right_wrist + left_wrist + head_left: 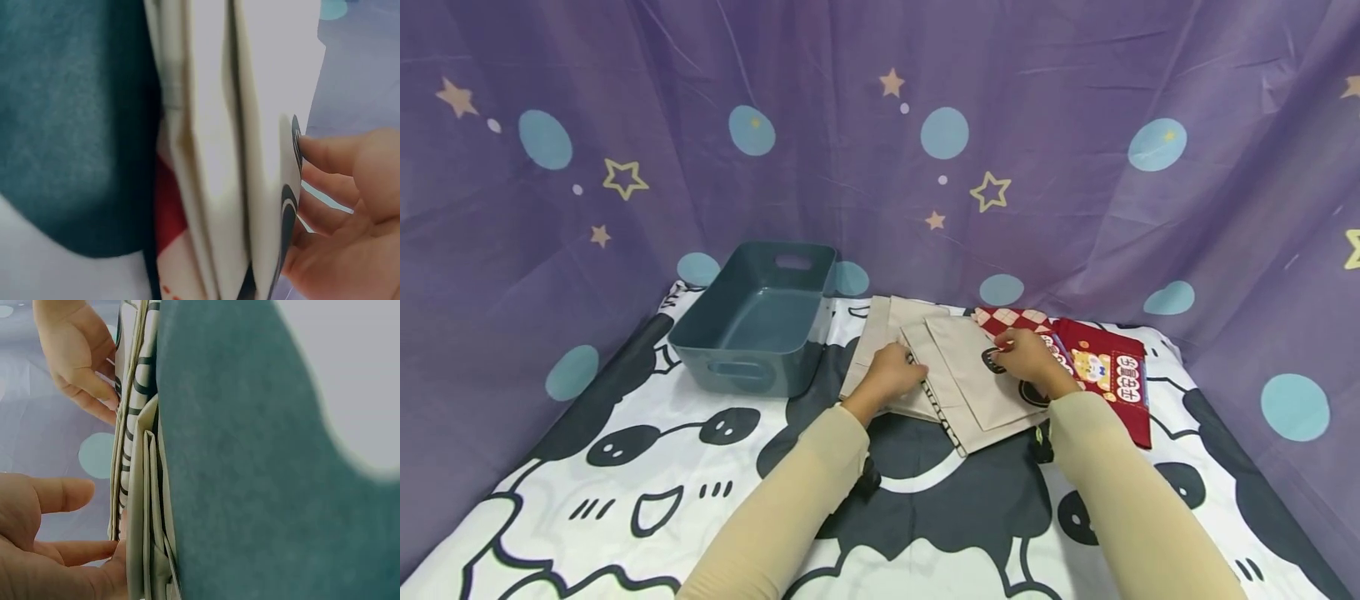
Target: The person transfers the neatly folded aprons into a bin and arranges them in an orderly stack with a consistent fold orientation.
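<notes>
Several flat, folded beige bags lie fanned on the bedsheet. The top bag (958,375) has black print and a black-and-white striped side edge, and overlaps another beige bag (877,325) to its left. My left hand (891,373) is at the top bag's striped edge; in the left wrist view its fingertips reach the folded layers, with the thumb (65,494) held apart from them. My right hand (1028,360) touches the top bag's printed face with its thumb (325,153) and fingertips. Partly beneath lie a red-and-cream checked bag (1011,317) and a red cartoon bag (1112,375).
A teal plastic bin (745,371) with handle slots stands at the back left. The sheet (685,467) carries a black-and-white cartoon print. Behind everything hangs a purple curtain (865,167) with stars and blue dots.
</notes>
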Available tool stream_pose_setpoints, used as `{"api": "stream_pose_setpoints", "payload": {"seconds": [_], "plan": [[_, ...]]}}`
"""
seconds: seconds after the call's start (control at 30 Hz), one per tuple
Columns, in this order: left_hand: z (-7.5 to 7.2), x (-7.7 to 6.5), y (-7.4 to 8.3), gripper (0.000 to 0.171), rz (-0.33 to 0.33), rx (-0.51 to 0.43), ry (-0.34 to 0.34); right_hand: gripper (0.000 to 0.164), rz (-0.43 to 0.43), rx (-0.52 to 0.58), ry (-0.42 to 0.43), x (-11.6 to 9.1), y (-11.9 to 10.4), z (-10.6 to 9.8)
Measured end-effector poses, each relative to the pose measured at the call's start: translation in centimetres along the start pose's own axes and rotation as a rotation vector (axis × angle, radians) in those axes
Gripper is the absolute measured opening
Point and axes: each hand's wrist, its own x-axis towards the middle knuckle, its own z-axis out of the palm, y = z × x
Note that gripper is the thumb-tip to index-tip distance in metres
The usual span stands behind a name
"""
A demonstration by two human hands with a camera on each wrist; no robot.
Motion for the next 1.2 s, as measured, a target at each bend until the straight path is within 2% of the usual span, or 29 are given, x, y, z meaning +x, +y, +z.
{"api": "stream_pose_setpoints", "payload": {"seconds": [0.1, 0.17, 0.3, 0.37, 0.4, 0.5, 0.7, 0.8, 1.0, 1.2], "plan": [[0.3, 0.2, 0.0, 0.015, -0.016, -0.056, 0.008, 0.04, 0.023, 0.042, -0.032, -0.1, -0.3, -0.3], [0.5, 0.3, -0.1, 0.021, -0.05, -0.141, 0.044, 0.042, 0.051, 0.082, -0.059, -0.1, -0.4, -0.4], [0.9, 0.4, 0.1, 0.049, -0.154, -0.433, 0.102, 0.046, 0.098, 0.147, -0.096, -0.1, -0.6, -0.3], [1.0, 0.4, 0.2, 0.059, -0.19, -0.569, 0.101, 0.047, 0.098, 0.151, -0.092, 0.0, -0.7, -0.4], [1.1, 0.5, 0.3, 0.062, -0.197, -0.603, 0.095, 0.047, 0.096, 0.15, -0.085, 0.0, -0.8, -0.4], [1.1, 0.4, 0.5, 0.072, -0.18, -0.609, 0.064, 0.047, 0.092, 0.166, -0.06, 0.1, -1.0, -0.6], [1.4, 0.4, 0.7, 0.089, -0.119, -0.544, 0.008, 0.048, 0.119, 0.257, -0.055, 0.3, -1.3, -0.9], [1.4, 0.5, 0.7, 0.093, -0.103, -0.528, 0.02, 0.048, 0.129, 0.268, -0.063, 0.3, -1.5, -1.2], [0.5, 0.7, 1.1, 0.09, -0.104, -0.428, 0.093, 0.044, 0.148, 0.315, -0.065, 0.1, -2.1, -1.7], [-0.8, 1.4, 1.5, 0.089, -0.131, -0.391, 0.101, 0.046, 0.147, 0.349, -0.04, 0.4, -3.0, -2.3]]}}
